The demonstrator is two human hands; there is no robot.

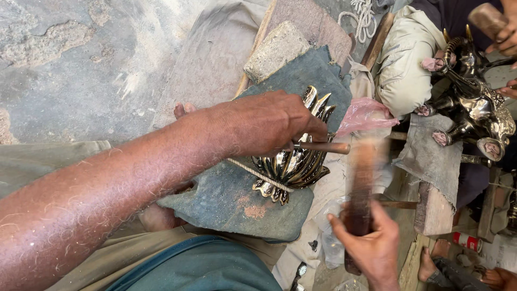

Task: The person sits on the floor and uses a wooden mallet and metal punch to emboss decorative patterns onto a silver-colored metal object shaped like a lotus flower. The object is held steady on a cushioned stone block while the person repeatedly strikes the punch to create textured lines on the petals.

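Grey cloth point(226, 199), punch point(323, 146) lying level, tip leftward

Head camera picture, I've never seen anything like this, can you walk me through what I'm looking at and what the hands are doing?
This is one picture from a camera worn on a person's head, looking down at their own two bare hands; there is no machine. The left hand pinches a thin metal rod against a shiny dark metal leaf-shaped piece. That piece lies on a grey cloth pad, and a cord runs across it. The right hand grips a wooden stick, blurred from motion, beside the rod's end. A rough block sits further back. At the upper right, another person's hand works on a shiny metal animal figure.
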